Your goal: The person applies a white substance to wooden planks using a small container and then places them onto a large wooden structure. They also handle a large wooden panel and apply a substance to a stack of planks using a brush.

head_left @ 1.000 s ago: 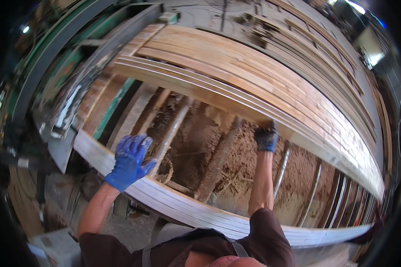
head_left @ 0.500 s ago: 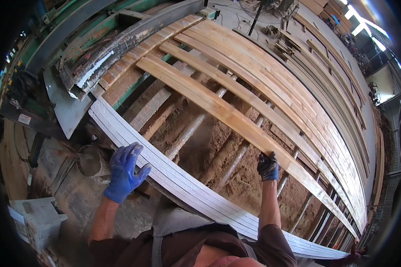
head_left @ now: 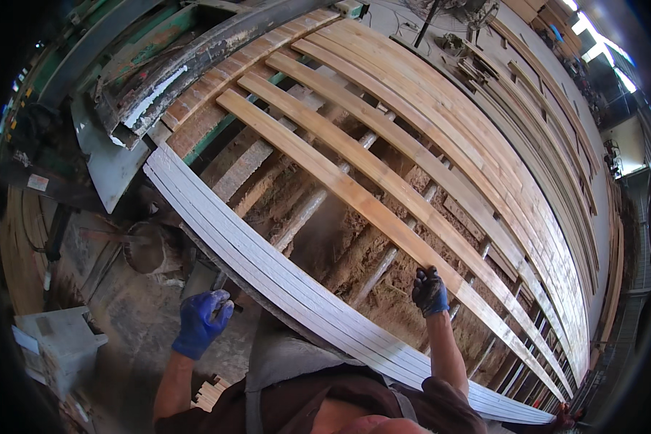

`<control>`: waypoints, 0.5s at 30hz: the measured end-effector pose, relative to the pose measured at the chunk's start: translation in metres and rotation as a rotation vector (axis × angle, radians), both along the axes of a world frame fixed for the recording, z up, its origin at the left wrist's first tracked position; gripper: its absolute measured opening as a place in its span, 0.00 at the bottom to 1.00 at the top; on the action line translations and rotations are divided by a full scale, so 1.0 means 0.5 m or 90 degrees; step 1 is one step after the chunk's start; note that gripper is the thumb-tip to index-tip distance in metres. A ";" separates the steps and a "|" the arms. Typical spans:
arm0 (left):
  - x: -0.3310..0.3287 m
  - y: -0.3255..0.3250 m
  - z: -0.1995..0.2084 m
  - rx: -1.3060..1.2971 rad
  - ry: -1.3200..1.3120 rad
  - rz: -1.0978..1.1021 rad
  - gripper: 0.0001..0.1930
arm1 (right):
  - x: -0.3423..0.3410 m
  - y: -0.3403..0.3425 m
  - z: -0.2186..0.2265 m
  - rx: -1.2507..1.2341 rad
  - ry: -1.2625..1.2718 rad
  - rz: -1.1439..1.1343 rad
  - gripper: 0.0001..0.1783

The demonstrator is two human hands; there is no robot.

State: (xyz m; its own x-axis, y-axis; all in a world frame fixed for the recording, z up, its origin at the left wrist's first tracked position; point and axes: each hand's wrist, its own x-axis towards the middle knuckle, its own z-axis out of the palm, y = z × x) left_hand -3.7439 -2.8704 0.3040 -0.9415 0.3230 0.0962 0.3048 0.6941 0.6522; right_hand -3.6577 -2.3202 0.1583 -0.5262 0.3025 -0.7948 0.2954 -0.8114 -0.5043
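Observation:
My right hand (head_left: 430,291), in a dark, dirty blue glove, has its fingers curled at the near edge of the closest wooden board (head_left: 375,217). Its fingertips seem to grip that edge. A second loose board (head_left: 369,163) lies parallel just beyond. My left hand (head_left: 204,323), in a blue glove, hovers over the floor side of the white-coated strips (head_left: 282,278). Its fingers are curled in with nothing visible in them, and it touches nothing. Those white strips lie side by side along the near edge, between me and the rollers.
Metal rollers (head_left: 296,226) cross under the boards above heaped sawdust (head_left: 340,249). More boards (head_left: 441,101) lie edge to edge at the far side. A worn metal beam (head_left: 159,98) stands at the left, with a grey crate (head_left: 58,347) on the floor and long timber stacks (head_left: 550,173) beyond.
The closest board has come toward me with my right hand, opening a gap to the board beyond. My left hand has left the white strips, moving nearer to me, and its fingers have curled.

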 end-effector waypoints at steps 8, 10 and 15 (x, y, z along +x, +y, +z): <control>0.068 0.003 -0.023 -0.110 -0.044 -0.060 0.08 | -0.155 0.231 -0.165 0.082 0.289 -0.033 0.10; 0.027 0.006 -0.025 -0.170 -0.048 -0.145 0.08 | -0.193 0.408 -0.200 0.143 0.359 0.025 0.15; 0.102 0.047 -0.046 -0.038 -0.227 -0.094 0.11 | -0.256 0.236 -0.057 0.105 0.150 0.089 0.08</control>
State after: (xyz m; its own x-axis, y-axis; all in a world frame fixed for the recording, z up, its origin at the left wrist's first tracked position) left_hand -3.6932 -2.8470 0.2811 -0.8556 0.4526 -0.2511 0.1660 0.6993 0.6953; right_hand -3.7857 -2.2022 0.1298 -0.7361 0.3280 -0.5921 0.2578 -0.6730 -0.6933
